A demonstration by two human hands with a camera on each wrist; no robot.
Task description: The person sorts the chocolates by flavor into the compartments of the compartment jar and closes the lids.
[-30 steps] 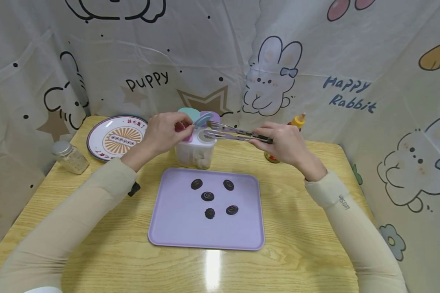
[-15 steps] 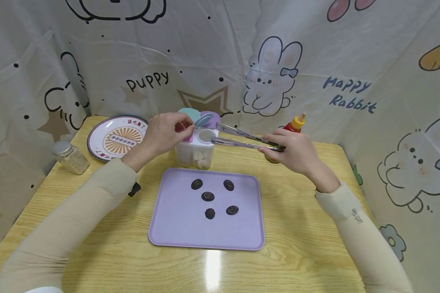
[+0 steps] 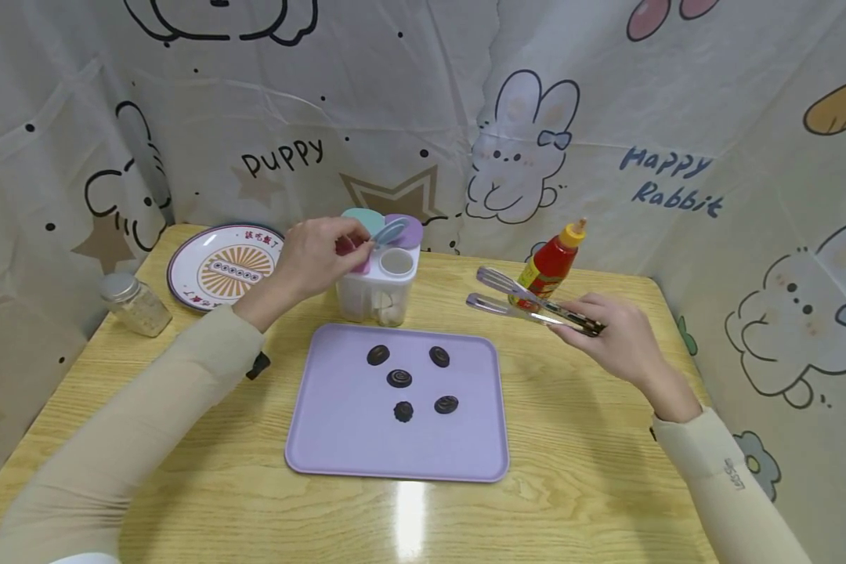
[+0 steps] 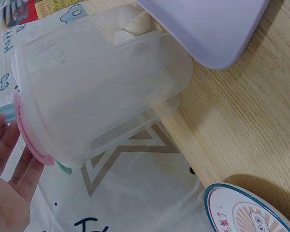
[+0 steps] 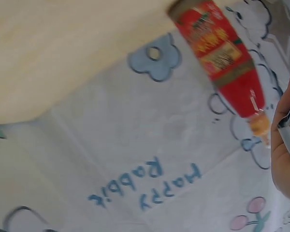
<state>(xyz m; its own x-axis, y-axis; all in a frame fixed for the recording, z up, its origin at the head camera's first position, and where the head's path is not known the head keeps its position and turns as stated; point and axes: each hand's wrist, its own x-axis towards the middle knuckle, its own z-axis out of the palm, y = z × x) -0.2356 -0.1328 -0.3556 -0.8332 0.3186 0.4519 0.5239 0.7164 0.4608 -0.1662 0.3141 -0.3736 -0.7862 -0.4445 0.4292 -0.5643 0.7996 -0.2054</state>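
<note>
My left hand pinches the raised light-blue flip lid of a clear storage container. That compartment's round opening is uncovered, and whitish pieces show low inside the container. In the left wrist view, my fingers lie by the blue lid and the pink lid. My right hand grips metal tongs at the handle end, their tips apart with nothing between them. The tongs overlap a red sauce bottle in the head view. Several dark, chocolate-like pieces lie on a lilac tray.
A patterned plate lies at the back left, with a metal-lidded glass jar beside it. A small black object peeks out by the left sleeve. Printed cloth hangs behind the wooden table.
My right hand has drawn the tongs from over the container's opening to the right and toward me, before the red bottle. The left hand stays at the lid.
</note>
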